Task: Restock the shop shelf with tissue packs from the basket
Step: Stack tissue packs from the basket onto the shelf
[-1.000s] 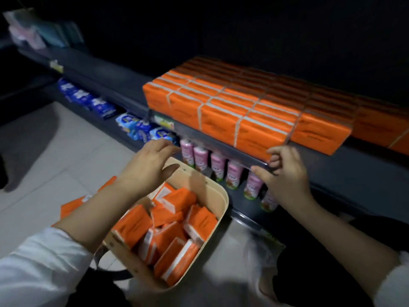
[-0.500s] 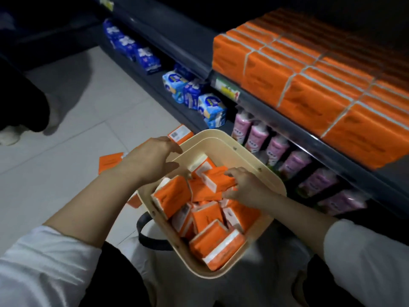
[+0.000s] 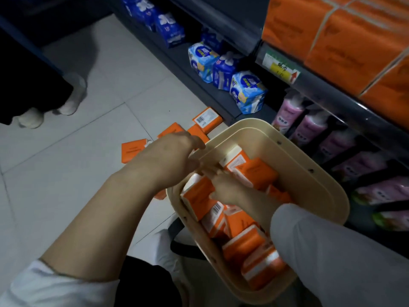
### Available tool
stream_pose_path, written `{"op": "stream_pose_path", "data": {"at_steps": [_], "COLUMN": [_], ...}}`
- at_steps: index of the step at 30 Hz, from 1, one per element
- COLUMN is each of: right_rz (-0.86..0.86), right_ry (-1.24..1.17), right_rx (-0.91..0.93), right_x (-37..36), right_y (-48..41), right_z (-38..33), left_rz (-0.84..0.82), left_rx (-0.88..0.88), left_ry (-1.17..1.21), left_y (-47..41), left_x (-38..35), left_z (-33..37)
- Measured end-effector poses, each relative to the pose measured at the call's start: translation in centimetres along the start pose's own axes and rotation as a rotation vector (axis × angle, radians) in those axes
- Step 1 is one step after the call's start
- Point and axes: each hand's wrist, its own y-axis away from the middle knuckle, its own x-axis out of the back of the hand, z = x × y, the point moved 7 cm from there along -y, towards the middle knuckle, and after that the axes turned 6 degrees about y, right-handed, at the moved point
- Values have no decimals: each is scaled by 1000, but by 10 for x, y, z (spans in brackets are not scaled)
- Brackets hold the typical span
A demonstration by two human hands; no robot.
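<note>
A cream basket (image 3: 321,180) stands on the floor in front of me, filled with several orange tissue packs (image 3: 250,244). My right hand (image 3: 225,187) is inside it, thumb and fingers closed round an upright tissue pack (image 3: 197,198) by the left wall. My left hand (image 3: 172,158) grips the basket's left rim, thumb outside and fingers curled over the edge. The shelf (image 3: 332,89) runs along the upper right, its top level stacked with rows of orange tissue packs (image 3: 345,41).
Loose orange packs (image 3: 207,119) lie on the tiled floor left of the basket. Blue and white packs (image 3: 247,91) and pink packs (image 3: 309,127) fill the lower shelf. Another person's white-socked feet (image 3: 70,100) stand at far left.
My right hand came down from the shelf edge into the basket and slid left onto a pack. My left hand stayed at the rim. My view dropped toward the floor.
</note>
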Motion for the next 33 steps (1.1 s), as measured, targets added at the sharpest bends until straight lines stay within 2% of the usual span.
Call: {"op": "stream_pose_path", "data": {"at_steps": [3, 6, 11, 19, 23, 26, 29, 33], "right_rz": [-1, 89, 259, 305, 370, 458, 592, 608], "right_ry": [39, 41, -154, -329, -411, -483, -785, -1013], "right_rx": [-5, -19, -74, -137, -164, -208, -247, -238], "right_x": [-9, -8, 2, 50, 91, 115, 130, 130], "right_y": [-3, 1, 24, 102, 157, 200, 243, 289], "right_z": [1, 4, 12, 28, 36, 51, 68, 81], "left_rz": [-5, -19, -38, -94, -148, -100, -31, 2], "left_rx": [12, 21, 6, -71, -109, -145, -198, -228], "left_ry": [33, 33, 10, 26, 121, 212, 444, 633], "left_y": [9, 20, 30, 29, 24, 20, 20, 28], "left_x": [-1, -2, -5, -4, -12, -14, -9, -12], "left_z": [-9, -18, -23, 11, 53, 83, 108, 137]}}
